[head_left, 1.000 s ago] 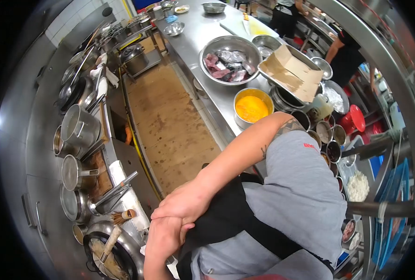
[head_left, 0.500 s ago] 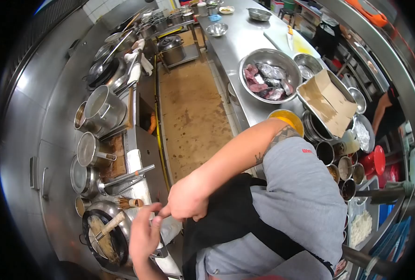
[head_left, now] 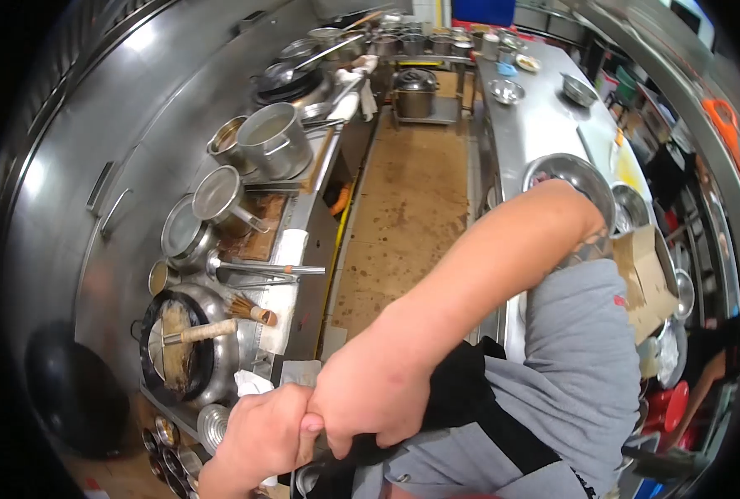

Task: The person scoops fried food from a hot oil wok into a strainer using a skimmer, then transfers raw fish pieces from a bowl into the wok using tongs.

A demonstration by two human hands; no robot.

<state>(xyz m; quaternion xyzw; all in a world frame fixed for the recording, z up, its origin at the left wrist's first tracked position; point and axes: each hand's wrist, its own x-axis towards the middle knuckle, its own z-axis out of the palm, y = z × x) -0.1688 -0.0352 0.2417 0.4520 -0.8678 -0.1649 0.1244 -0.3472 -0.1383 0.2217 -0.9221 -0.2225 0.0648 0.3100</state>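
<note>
My left hand is at the lower left with its fingers curled, pressed against my right hand. My right hand reaches in from the right, its fingers bent down over the front of the apron. The two hands touch, and no object shows in either; parts of the fingers are hidden. Left of them, a strainer with a pale handle lies across a dark wok. Above them are a bamboo brush and a white cloth at the stove's edge.
Pots line the stove on the left. A brown floor strip runs up the middle. On the right, the steel counter bears bowls and a cutting board. A co-worker's arm shows at the far right.
The view has swung right, so the stove fills more of it. My hands were clasped, came apart with my left fingers spread, and now touch again with fingers curled.
</note>
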